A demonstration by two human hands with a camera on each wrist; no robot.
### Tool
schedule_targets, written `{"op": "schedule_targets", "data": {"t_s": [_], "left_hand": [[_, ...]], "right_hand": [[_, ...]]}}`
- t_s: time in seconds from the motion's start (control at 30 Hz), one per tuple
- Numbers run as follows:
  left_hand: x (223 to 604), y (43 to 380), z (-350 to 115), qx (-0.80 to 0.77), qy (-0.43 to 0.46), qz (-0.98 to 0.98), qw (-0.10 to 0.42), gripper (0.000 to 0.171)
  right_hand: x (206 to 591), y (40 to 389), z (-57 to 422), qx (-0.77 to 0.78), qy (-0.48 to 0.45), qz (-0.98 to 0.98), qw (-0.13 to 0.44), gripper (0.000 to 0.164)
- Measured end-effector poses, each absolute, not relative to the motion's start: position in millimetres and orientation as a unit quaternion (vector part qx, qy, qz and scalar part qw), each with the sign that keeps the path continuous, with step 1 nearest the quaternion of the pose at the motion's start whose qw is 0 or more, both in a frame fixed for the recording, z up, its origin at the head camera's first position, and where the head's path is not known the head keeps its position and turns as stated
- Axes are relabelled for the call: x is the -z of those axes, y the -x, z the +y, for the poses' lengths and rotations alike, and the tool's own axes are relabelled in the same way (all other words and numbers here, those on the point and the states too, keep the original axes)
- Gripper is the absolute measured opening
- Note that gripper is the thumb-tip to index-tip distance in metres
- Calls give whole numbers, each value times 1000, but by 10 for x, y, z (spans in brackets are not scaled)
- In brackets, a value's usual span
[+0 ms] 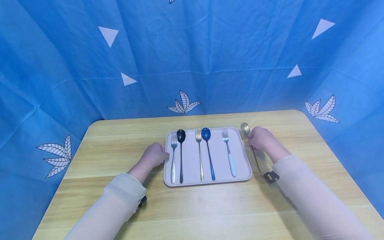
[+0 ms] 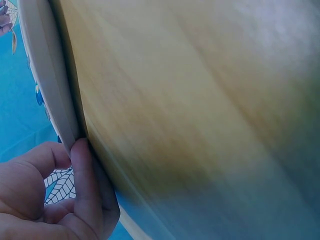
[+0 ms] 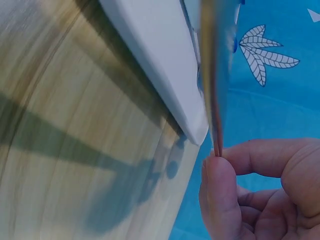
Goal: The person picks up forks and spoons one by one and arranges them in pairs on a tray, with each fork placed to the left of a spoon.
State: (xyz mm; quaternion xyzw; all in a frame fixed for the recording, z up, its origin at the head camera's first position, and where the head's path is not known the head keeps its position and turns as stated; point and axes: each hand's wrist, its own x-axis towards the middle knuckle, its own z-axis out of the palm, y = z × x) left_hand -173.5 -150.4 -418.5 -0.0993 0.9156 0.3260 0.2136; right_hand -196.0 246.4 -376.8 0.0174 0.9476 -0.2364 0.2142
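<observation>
My left hand [image 1: 155, 154] pinches the left rim of a pale pinkish tray [image 1: 189, 166], thumb and finger meeting on its edge [image 2: 49, 70] in the left wrist view. Just past the tray's right side, my right hand [image 1: 262, 139] pinches a gold spoon [image 1: 245, 128] by its handle [image 3: 215, 90], which looks raised off the table. On the tray, from left to right, lie a silver fork [image 1: 174, 143], a black spoon [image 1: 181, 136], a gold fork [image 1: 198, 136], a blue spoon [image 1: 206, 134] and a fork with a light blue handle [image 1: 231, 163].
The tray rests on a light wooden table [image 1: 198, 213]. Behind and at both sides hangs a blue cloth [image 1: 240, 46] with white leaf and triangle prints. A dark strap piece [image 1: 271, 177] sits at the right wrist, close to the spoon's handle end.
</observation>
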Motion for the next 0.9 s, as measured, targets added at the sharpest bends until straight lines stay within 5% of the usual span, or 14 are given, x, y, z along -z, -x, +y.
{"op": "schedule_targets", "data": {"t_s": [0.23,0.57,0.73,0.9], "left_hand": [[4175,1728,-1508,-326,100,915,216,27],[4174,1740,-1512,-325,98,916,214,25],[4157,1733,-1508,-328,98,914,216,25],[4148,1726,-1504,-328,99,914,219,26]], "right_hand": [[3752,1954,2355,238,-27,945,223,15],[3767,1952,2263,240,-20,946,216,11],[3794,1949,2220,235,-11,949,209,35],[3833,1952,2190,234,-6,950,209,38]]}}
